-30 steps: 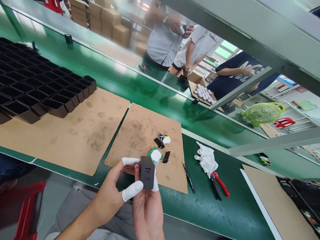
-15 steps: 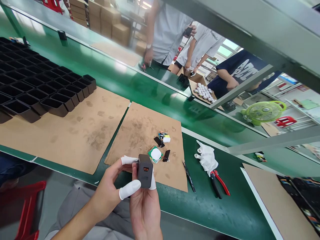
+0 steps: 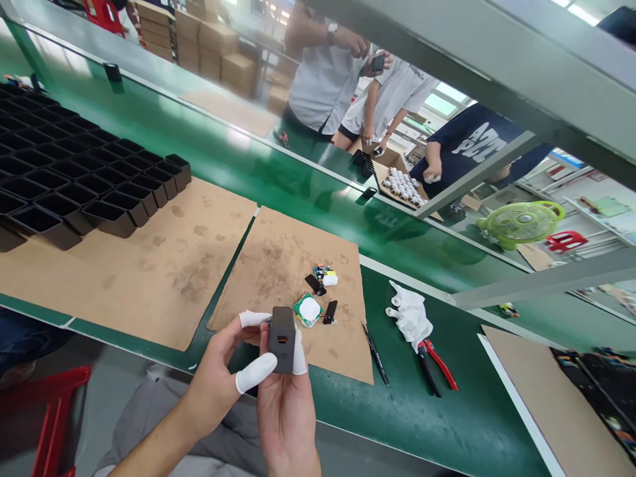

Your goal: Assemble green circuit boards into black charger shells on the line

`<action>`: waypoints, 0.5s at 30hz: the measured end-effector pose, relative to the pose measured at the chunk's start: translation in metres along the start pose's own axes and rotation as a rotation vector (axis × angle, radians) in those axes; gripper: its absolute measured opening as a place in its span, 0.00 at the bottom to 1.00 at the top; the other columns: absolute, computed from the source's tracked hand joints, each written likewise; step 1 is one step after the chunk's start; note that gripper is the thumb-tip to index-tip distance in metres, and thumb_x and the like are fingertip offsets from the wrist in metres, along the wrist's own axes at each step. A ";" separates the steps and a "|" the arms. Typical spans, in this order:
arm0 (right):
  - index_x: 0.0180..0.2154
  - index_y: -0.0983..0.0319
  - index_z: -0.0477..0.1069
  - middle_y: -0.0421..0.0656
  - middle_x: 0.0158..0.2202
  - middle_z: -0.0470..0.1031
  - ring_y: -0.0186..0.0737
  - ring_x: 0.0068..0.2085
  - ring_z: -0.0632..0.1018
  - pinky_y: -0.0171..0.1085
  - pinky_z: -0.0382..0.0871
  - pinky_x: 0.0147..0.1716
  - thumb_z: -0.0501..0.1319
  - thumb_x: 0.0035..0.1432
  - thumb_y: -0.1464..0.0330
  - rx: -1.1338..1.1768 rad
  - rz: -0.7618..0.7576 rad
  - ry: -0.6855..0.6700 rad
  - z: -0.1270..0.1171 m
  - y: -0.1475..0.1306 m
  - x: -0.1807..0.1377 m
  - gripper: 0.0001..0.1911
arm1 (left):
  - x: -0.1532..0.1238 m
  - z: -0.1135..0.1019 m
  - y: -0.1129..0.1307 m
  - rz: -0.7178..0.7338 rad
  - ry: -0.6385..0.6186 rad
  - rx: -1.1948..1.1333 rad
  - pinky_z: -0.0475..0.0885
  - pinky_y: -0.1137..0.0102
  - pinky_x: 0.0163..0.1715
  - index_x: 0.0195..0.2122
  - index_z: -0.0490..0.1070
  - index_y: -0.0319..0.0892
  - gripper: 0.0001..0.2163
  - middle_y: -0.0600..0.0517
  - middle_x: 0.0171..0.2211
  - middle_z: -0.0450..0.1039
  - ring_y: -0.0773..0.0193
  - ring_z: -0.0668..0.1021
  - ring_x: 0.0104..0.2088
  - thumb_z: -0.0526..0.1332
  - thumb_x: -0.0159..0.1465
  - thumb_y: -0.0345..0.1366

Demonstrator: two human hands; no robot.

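Observation:
Near the front edge of the table, a black USB charger (image 3: 283, 351) with an orange-lined port stands upright between my hands. My left hand (image 3: 226, 368), with white finger cots on thumb and forefinger, grips it from the left. From below and the right, my right hand (image 3: 285, 404) holds it too; a white cot shows on one finger, and some fingers are hidden behind the charger. Just beyond, on cardboard (image 3: 268, 255), lie a green circuit board (image 3: 309, 310) with a white round pad, a smaller board with parts (image 3: 325, 274), and two black pieces, one a black strip (image 3: 330, 311).
Black tweezers (image 3: 376, 354), red-and-black pliers (image 3: 437, 368) and a white glove (image 3: 410, 315) lie on the right. Rows of open black housings (image 3: 106, 179) cover the left side. A metal frame bar (image 3: 497, 278) crosses the right. Other people stand across the table.
The charger has shifted slightly left and turned a little, with both hands still around it. Across the table, a person's hand has risen toward the black item held in their other hand.

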State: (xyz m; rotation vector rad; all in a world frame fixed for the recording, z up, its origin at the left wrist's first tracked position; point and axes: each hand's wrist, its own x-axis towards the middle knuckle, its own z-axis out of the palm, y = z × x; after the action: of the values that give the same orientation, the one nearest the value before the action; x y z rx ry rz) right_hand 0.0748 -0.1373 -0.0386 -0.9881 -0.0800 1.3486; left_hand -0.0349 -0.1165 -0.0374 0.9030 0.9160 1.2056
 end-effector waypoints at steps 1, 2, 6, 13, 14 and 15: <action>0.48 0.54 0.86 0.41 0.50 0.89 0.43 0.54 0.87 0.39 0.85 0.56 0.80 0.59 0.52 -0.049 -0.020 -0.008 0.002 -0.002 -0.001 0.20 | 0.001 0.000 -0.001 0.000 0.006 -0.027 0.80 0.61 0.61 0.55 0.82 0.46 0.23 0.44 0.55 0.86 0.48 0.85 0.56 0.80 0.61 0.45; 0.48 0.53 0.86 0.41 0.50 0.89 0.42 0.53 0.87 0.38 0.84 0.54 0.80 0.58 0.51 -0.105 -0.045 -0.019 0.005 -0.003 -0.002 0.21 | 0.002 0.001 -0.001 -0.002 0.011 -0.059 0.81 0.60 0.60 0.54 0.82 0.45 0.23 0.44 0.54 0.86 0.47 0.85 0.56 0.81 0.59 0.44; 0.45 0.56 0.85 0.43 0.45 0.89 0.44 0.47 0.87 0.40 0.83 0.49 0.75 0.64 0.47 -0.445 -0.268 -0.087 0.010 -0.016 -0.002 0.20 | 0.005 0.007 0.005 -0.066 0.045 -0.173 0.85 0.59 0.53 0.47 0.81 0.43 0.27 0.43 0.49 0.87 0.43 0.87 0.53 0.85 0.49 0.43; 0.48 0.57 0.86 0.50 0.46 0.83 0.53 0.47 0.82 0.49 0.76 0.50 0.61 0.74 0.52 -1.611 -0.967 0.176 -0.039 -0.117 0.035 0.20 | 0.009 0.012 0.020 -0.313 0.177 -0.211 0.85 0.64 0.43 0.46 0.78 0.43 0.32 0.47 0.43 0.85 0.51 0.88 0.42 0.87 0.42 0.42; 0.48 0.58 0.85 0.52 0.46 0.81 0.55 0.45 0.81 0.51 0.75 0.49 0.62 0.72 0.52 -1.649 -0.981 0.251 -0.050 -0.132 0.041 0.20 | 0.013 0.010 0.021 -0.308 0.182 -0.198 0.85 0.65 0.41 0.46 0.77 0.42 0.33 0.47 0.42 0.85 0.52 0.88 0.41 0.87 0.41 0.42; 0.48 0.59 0.85 0.53 0.46 0.80 0.55 0.44 0.80 0.51 0.74 0.47 0.63 0.71 0.52 -1.682 -0.985 0.298 -0.061 -0.145 0.046 0.20 | 0.017 0.009 0.022 -0.294 0.172 -0.182 0.85 0.66 0.40 0.45 0.77 0.43 0.33 0.48 0.42 0.84 0.53 0.87 0.40 0.88 0.40 0.41</action>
State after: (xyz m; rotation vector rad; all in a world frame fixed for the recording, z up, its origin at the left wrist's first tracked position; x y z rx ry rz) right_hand 0.2345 -0.1175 -0.0065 -2.0561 -1.4333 -0.0764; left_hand -0.0327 -0.0975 -0.0156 0.5039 1.0188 1.1015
